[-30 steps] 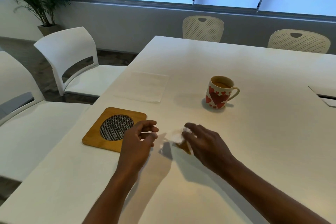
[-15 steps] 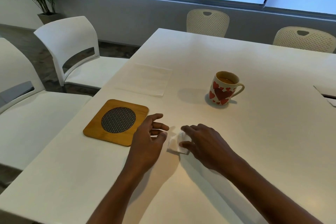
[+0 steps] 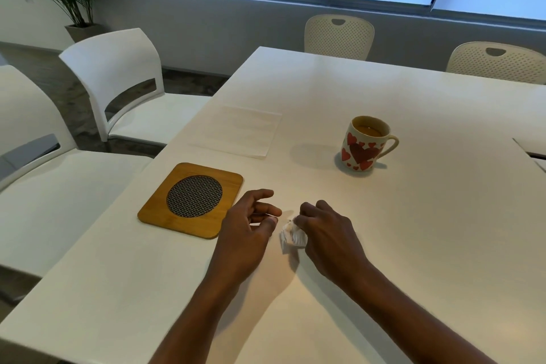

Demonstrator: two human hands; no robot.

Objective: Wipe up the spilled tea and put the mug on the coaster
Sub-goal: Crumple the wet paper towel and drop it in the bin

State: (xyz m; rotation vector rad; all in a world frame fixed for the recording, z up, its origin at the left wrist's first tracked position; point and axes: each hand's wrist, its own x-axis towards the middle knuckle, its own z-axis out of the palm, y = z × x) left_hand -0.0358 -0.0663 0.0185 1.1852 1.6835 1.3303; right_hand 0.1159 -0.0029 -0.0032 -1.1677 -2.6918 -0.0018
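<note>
Mug point(image 3: 362, 145) w/ red hearts stands upright on table point(image 3: 428, 245), tea inside, well apart from wooden coaster point(image 3: 192, 199) near left edge. Right hand point(image 3: 328, 233) grips crumpled tissue point(image 3: 291, 239), fingers curled round it, down on table btwn both hands. Left hand point(image 3: 246, 232) just beside, fingers loosely spread, holding nothing.

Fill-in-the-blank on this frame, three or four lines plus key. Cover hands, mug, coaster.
1. The right hand grips a crumpled tissue, while the left hand holds ____.
2. The mug is printed with red ____.
3. The wooden coaster lies nearest the ____ hand.
4. The mug's handle points to the person's ____.

Missing words: nothing; hearts; left; right.
</note>
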